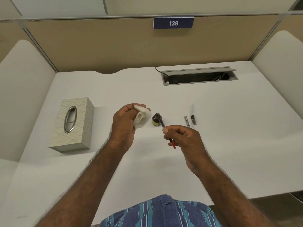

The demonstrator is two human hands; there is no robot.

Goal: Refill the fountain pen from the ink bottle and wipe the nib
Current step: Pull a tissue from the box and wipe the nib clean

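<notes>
1. Right hand [182, 138] pinches the fountain pen [165, 131], nib dipped in the open ink bottle [156, 119] mid-desk, apparently to draw ink.
2. Left hand [126, 125], just left of the bottle, grips a tissue [142, 118], ready for wiping.

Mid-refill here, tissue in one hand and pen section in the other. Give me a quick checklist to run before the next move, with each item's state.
1. Ink bottle upright and uncapped on the desk: ok.
2. Right hand pinches the pen section, front end at the bottle mouth: ok.
3. Nib dipped in ink: cannot tell, hidden by the bottle.
4. Tissue ready in the left hand: ok.
5. Barrel and cap lie apart from the bottle: ok.
6. Converter filled: cannot tell.
</notes>
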